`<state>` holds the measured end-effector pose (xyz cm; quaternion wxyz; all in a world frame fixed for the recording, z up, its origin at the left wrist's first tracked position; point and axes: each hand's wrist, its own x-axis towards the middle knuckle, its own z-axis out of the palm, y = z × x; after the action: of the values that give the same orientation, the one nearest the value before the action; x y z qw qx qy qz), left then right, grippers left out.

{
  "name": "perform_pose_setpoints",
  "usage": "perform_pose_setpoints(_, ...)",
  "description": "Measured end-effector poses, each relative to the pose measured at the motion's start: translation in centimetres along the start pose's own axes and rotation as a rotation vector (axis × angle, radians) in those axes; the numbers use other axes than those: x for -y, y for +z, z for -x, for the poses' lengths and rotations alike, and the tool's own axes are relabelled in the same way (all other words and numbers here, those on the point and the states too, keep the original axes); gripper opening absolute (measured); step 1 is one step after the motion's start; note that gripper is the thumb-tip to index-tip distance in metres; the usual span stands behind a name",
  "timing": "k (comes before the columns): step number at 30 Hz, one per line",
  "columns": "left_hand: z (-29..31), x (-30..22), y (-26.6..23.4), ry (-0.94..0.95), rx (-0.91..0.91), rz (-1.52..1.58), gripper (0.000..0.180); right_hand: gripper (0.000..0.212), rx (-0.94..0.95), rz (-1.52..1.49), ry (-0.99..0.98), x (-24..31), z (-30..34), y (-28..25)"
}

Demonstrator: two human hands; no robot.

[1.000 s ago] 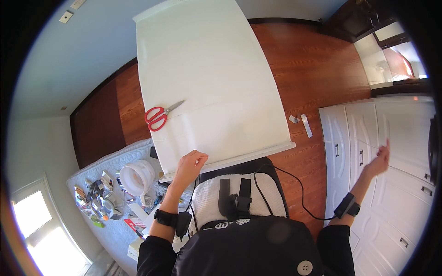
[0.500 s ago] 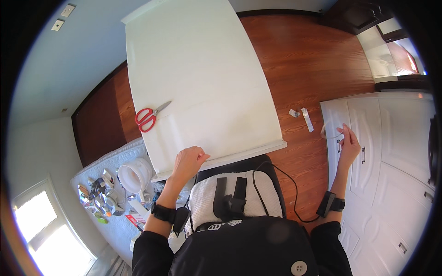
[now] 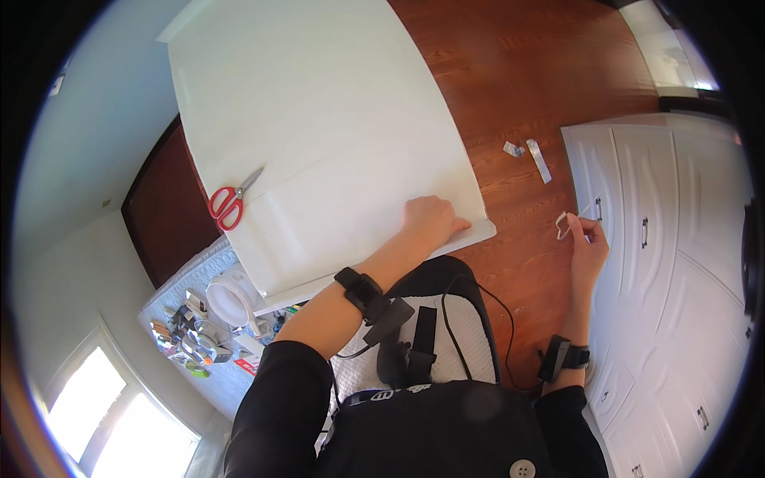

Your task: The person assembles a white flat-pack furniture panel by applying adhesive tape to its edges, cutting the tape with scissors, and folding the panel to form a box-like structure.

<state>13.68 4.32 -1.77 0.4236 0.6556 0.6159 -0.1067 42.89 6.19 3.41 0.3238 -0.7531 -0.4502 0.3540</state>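
Though faint, a whitish strip (image 3: pixel 559 227) tight in right hand (image 3: pixel 587 239), with left hand (image 3: pixel 433 221) over white sheet (image 3: pixel 319 119), grip unclear.

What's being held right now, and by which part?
The right hand pinches a thin pale loop; whether by an end or mid-length can't be told. The left hand lies on the white sheet; any grip is hidden.

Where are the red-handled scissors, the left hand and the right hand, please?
Red-handled scissors (image 3: pixel 239 193): head view, at the pivot.
Left hand (image 3: pixel 429 221): head view, back of hand.
Right hand (image 3: pixel 589 242): head view, middle of hand.
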Motion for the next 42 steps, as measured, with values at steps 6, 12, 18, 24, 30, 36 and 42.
perform_pose_setpoints(6, 4.0, 3.5, 0.1, -0.048, 0.062, -0.082, 0.058, 0.015, -0.030, -0.109, 0.086, -1.3, 0.0, -0.2)
perform_pose_setpoints(12, 8.3, 8.1, -0.2, -0.182, 0.085, -0.163, 0.056, 0.019, -0.117, -0.113, -0.115, -1.9, -1.4, 1.0)
perform_pose_setpoints(18, 5.0, 5.5, -0.1, 0.089, -0.037, 0.106, 0.054, 0.021, -0.143, -0.087, 0.195, -1.4, -1.4, 0.6)
perform_pose_setpoints(24, 1.1, 1.2, -0.8, 0.185, -0.068, 0.000, 0.036, 0.033, 0.021, -0.354, 0.144, -4.0, -0.1, 0.2)
perform_pose_setpoints(30, 1.7, 0.4, -1.6, 0.228, -0.112, 0.106, 0.020, 0.056, -0.053, -0.195, -0.018, -6.0, 1.4, 2.0)
perform_pose_setpoints(36, 0.1, -0.4, -1.8, 0.581, -0.219, 0.398, 0.014, 0.037, -0.183, 0.261, -0.044, -4.5, 1.7, 2.0)
perform_pose_setpoints(42, -1.5, -1.1, -1.8, 0.765, -0.119, 0.196, 0.018, 0.022, -0.228, 0.207, -0.033, -4.4, 2.0, 2.3)
